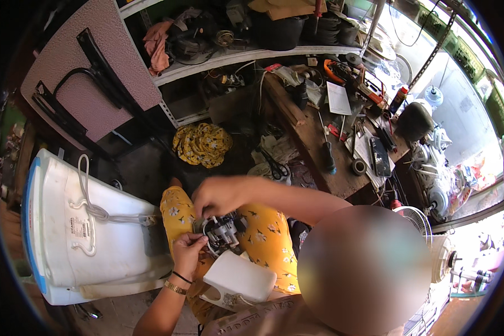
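The bench [345, 180] to my right's a mess, the motor [224, 232] sits in my lap [267, 242], left fingers [194, 240] pinching its edge, can't tell what my blurry right fingers [201, 204] grip, and this fiddly two-handed step probably needs a steady hold next.

Over on my right, here's the wooden worktop [343, 180], and it's crowded! A dark-handled screwdriver [328, 155] lies near a roll of tape [359, 166], with a long black device [380, 157] over loose papers [364, 148] just beside. Farther back, there's a white sheet [338, 99], then a red-and-black can [399, 99]. Up ahead of me, a white-edged shelf [224, 59] carries a black bucket [278, 35], a salmon cloth [157, 46] at its left end. And down on the floor, a yellow flowered cloth [201, 145] sits bunched up! Off to my left, black metal bars [102, 70] stand before a pink textured panel [61, 47].
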{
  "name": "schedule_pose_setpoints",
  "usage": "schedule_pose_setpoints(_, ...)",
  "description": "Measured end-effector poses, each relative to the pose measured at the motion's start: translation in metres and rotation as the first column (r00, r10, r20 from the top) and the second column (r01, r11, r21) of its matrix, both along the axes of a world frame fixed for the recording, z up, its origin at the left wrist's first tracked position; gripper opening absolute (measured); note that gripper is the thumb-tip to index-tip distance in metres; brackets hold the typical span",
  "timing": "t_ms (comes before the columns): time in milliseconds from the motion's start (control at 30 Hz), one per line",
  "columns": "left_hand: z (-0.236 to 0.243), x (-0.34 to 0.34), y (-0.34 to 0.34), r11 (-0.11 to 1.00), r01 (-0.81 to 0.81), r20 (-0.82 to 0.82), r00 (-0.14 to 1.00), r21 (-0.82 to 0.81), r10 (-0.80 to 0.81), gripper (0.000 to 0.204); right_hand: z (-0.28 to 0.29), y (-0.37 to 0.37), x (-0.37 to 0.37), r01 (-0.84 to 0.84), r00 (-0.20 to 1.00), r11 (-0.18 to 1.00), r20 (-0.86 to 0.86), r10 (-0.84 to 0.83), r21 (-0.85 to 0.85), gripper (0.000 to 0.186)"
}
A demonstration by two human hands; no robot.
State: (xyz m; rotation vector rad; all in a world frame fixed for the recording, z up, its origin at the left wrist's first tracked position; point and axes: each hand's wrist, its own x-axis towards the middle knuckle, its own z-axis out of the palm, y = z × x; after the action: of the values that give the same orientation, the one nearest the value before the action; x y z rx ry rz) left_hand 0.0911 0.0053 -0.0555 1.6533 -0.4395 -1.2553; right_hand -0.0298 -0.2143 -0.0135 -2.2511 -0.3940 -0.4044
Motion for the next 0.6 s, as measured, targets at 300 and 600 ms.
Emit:
schedule_pose_setpoints(300, 0.008, 0.008, -0.022, 0.985, 0.127, -0.058, 0.991, 0.115, -0.121, 0.01, -0.056, -0.31, -0.285, 0.802, -0.28, -0.152, 0.138, -0.95, 0.578, 0.022)
schedule_pose_setpoints(600, 0.02, 0.02, -0.031, 0.951, 0.201, -0.019, 0.979, 0.235, -0.202, 0.014, -0.083, -0.391, -0.233, 0.976, 0.033, 0.003, 0.132, -0.991, -0.218, 0.018)
